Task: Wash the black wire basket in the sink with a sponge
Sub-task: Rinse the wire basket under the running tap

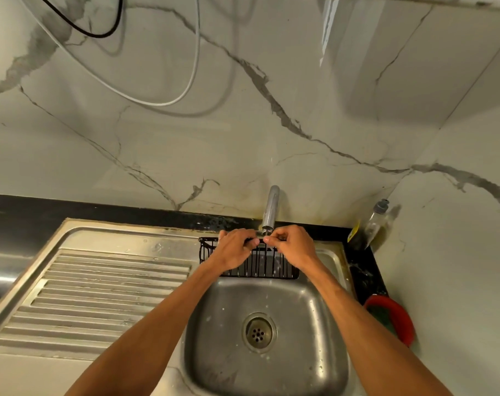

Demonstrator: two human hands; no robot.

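Note:
The black wire basket [264,265] hangs at the back of the steel sink [323,338], just under the chrome tap [271,207]. My left hand [234,248] grips the basket's top rail left of the tap, fingers curled over it. My right hand [293,247] pinches the top rail right by the tap's base. Both hands hide much of the basket's upper edge. A green sponge [381,317] lies in a red dish [404,318] on the counter to the right of the sink.
A ribbed steel drainboard [94,298] stretches left of the basin. A clear soap bottle [374,224] stands in the back right corner. The marble wall rises close behind the tap, with a white cable [186,90] and a black cable [100,34] hanging on it.

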